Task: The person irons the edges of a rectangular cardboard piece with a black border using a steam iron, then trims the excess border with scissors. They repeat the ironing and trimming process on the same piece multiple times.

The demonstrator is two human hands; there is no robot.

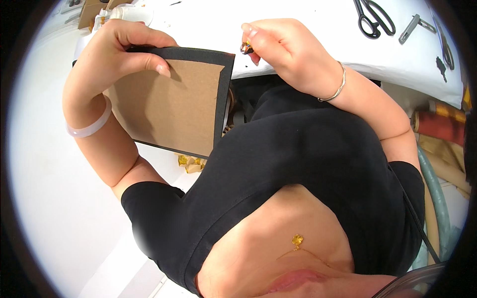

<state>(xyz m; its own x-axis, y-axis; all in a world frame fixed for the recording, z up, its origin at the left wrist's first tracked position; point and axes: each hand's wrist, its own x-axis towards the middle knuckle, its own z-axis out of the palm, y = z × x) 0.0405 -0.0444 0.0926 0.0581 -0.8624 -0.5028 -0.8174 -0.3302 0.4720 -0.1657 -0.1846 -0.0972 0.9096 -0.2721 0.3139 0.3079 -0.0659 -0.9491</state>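
Note:
My left hand (111, 52) grips the top edge of a flat panel (175, 108), its thumb lying on the near face. That face is brown board with a black border, and the panel is tilted towards me at the table's edge. Its other side is hidden, and so are most of my left fingers. To the right of the panel, apart from it, my right hand (294, 56) pinches a small shiny piece (246, 47) between thumb and fingers. Most of that piece is covered, so its kind is unclear.
On the white-covered table (208, 22) lie black-handled scissors (372, 22), a grey folding tool (415, 29) and a small black piece (441, 67) at the right. Rolls of material (439, 126) stand beyond my right arm. Gold-coloured pieces (190, 164) show below the panel.

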